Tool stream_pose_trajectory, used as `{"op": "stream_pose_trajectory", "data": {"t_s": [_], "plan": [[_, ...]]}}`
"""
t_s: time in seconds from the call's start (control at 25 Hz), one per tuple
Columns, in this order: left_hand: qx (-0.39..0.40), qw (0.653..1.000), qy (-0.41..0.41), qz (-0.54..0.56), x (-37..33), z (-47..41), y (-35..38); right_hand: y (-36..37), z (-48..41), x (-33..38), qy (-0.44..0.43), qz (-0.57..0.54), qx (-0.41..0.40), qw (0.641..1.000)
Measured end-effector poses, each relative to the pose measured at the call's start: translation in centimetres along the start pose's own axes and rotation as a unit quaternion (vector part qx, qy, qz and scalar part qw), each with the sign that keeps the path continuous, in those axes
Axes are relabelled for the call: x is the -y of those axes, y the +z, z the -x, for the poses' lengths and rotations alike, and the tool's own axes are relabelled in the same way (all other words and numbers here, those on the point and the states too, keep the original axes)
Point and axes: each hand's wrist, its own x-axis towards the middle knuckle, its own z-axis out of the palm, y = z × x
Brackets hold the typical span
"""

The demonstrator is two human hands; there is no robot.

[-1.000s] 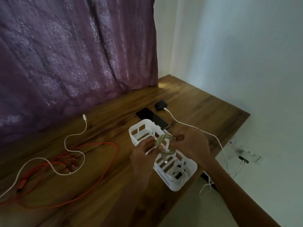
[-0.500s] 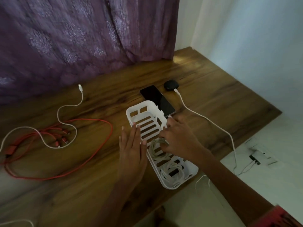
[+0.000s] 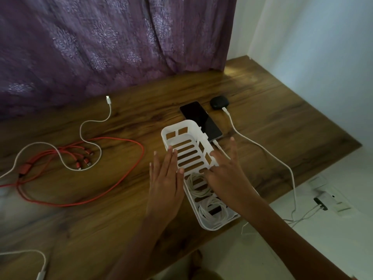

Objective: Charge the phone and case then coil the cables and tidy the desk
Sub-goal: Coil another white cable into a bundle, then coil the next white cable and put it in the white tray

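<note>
We note a white slotted basket (image 3: 188,138) lying lengthwise near the front right edge of the wooden worktop (image 3: 262,122). Inside it, at the near end, sit two coiled white cables (image 3: 212,209), one bundle just behind the other. Our left hand (image 3: 165,178) lies flat and spread against the basket's left wall, fingers straight, grasping nothing. Our right hand (image 3: 226,172) is spread over the basket's right rim, fingers splayed and released, also holding nothing; we cannot tell whether its palm touches the coils below.

Just beyond the basket's far right corner lies a black phone (image 3: 199,120), screen dark, with a white plug at its near end. Beside the phone, further back and right, rests a small dark earbud case (image 3: 218,102) with a white charging cable (image 3: 262,148) plugged in. That cable runs across the worktop to the right and drops over the edge toward a white power adapter (image 3: 327,201) on the floor.

To the left, well apart from the basket, a red multi-head cable (image 3: 121,182) sprawls in a loose loop. A loose white cable (image 3: 84,126) crosses over it, its plug end pointing toward the purple curtain (image 3: 101,47) behind the worktop. Another white cable end (image 3: 41,265) shows at the bottom left corner.
</note>
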Motion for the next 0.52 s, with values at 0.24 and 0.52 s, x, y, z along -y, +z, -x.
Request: {"op": "stream_pose_trajectory", "data": {"t_s": [0.24, 0.52], "plan": [[0.027, 0.999, -0.010, 0.019, -0.2, 0.0, -0.6, -0.3, 1.1, 0.7, 0.008, 0.015, -0.013, 1.000], [0.006, 0.999, -0.019, 0.030, 1.9, 2.4, -5.1, -1.4, 0.9, 2.2, 0.047, 0.026, -0.037, 0.998]]}}
